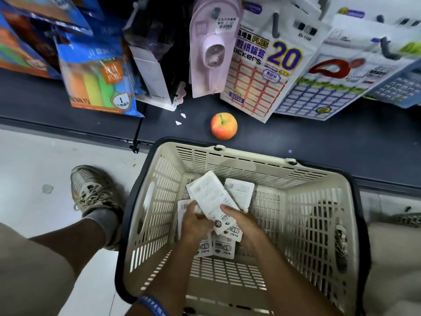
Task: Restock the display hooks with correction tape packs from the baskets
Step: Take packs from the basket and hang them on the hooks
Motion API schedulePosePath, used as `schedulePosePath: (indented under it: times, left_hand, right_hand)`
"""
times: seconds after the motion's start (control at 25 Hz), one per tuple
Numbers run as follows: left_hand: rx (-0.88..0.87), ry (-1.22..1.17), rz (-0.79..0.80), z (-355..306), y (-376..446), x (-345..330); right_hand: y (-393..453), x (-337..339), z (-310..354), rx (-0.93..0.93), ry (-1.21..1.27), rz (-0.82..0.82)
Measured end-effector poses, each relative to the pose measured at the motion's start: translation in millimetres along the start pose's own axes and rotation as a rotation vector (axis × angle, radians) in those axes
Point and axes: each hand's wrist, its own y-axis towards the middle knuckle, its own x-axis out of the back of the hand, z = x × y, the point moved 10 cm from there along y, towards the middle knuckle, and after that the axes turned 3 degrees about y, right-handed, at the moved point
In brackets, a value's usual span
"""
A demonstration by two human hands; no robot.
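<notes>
Both my hands are down inside the beige plastic basket (pixel 319 215) on the floor. My left hand (pixel 193 224) and my right hand (pixel 241 222) together grip a white correction tape pack (pixel 209 195), back side up, tilted toward the far left. Several more white packs (pixel 224 247) lie on the basket floor under my hands, and one (pixel 240 193) lies farther back. Above the shelf, a pink correction tape pack (pixel 210 49) hangs on a display hook.
A dark shelf base (pixel 296 137) runs across behind the basket with an apple (pixel 224 125) lying on it. Sticker label packs (pixel 262 71) hang to the right, sticky-note packs (pixel 98 76) to the left. My left foot in a shoe (pixel 93 192) stands beside the basket.
</notes>
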Motion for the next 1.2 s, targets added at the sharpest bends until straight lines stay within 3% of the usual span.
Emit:
schedulePosePath:
  times: [0.12, 0.24, 0.36, 0.48, 0.6, 0.68, 0.76, 0.88, 1.08, 1.2]
  left_hand:
    - [0.003, -0.113, 0.062, 10, -7, -16]
    - [0.052, -0.212, -0.117, 6, 6, 1]
    - [0.134, -0.224, -0.254, 4, 10, 18]
    - [0.218, -0.329, -0.162, 6, 17, 15]
    - [0.238, -0.392, -0.018, 5, 18, 6]
    - [0.192, -0.427, -0.032, 1, 15, 10]
    - [0.138, -0.438, -0.066, -1, 15, 19]
    - [0.118, -0.404, -0.122, 3, 16, 37]
    - [0.073, -0.045, 0.017, 11, 18, 35]
    - [0.024, 0.112, -0.121, 13, 21, 42]
  right_hand:
    - [0, 12, 7, -0.006, -0.106, -0.055]
    - [-1, 12, 3, -0.031, -0.163, -0.047]
    - [-5, -4, 1, -0.014, -0.285, 0.074]
    - [-9, -15, 7, -0.020, -0.354, 0.169]
    - [-14, -4, 6, -0.071, -0.234, 0.204]
    - [-16, 15, 1, -0.108, -0.142, 0.133]
    - [-14, 47, -2, -0.108, -0.028, -0.073]
    - [-10, 79, 4, -0.046, 0.157, -0.293]
    - [-10, 40, 23, 0.053, -0.006, -0.128]
    - [-5, 26, 26, 0.143, -0.110, -0.216]
